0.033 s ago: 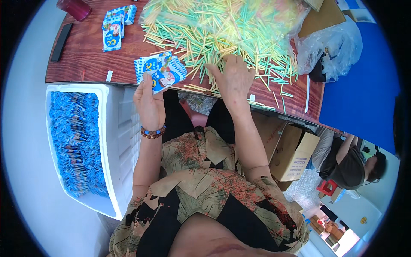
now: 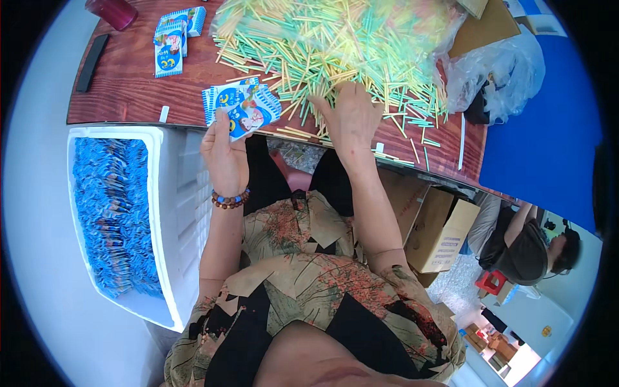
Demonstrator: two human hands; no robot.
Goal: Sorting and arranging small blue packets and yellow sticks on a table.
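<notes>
My left hand [image 2: 224,151], at the table's near edge, pinches a small blue-and-white printed packet [image 2: 250,118] between thumb and fingers. Beneath it, more packets of the same kind [image 2: 209,106] lie on the table. My right hand [image 2: 353,119] reaches palm down into the near side of a big heap of thin straw-like sticks [image 2: 303,71], coloured yellow, green and pale orange. Its thumb stands apart from the bent fingers, whose tips are hidden among the sticks. Nothing shows gripped in that hand. Clear plastic film [image 2: 387,26] covers the back of the heap.
Left of me stands a white foam box [image 2: 158,213] holding many blue packets. More packets [image 2: 169,51], a black bar [image 2: 93,63] and a dark red cup [image 2: 113,11] occupy the table's left. A crumpled plastic bag [image 2: 509,71] lies right. Cardboard boxes [image 2: 445,235] and another person [image 2: 525,251] are lower right.
</notes>
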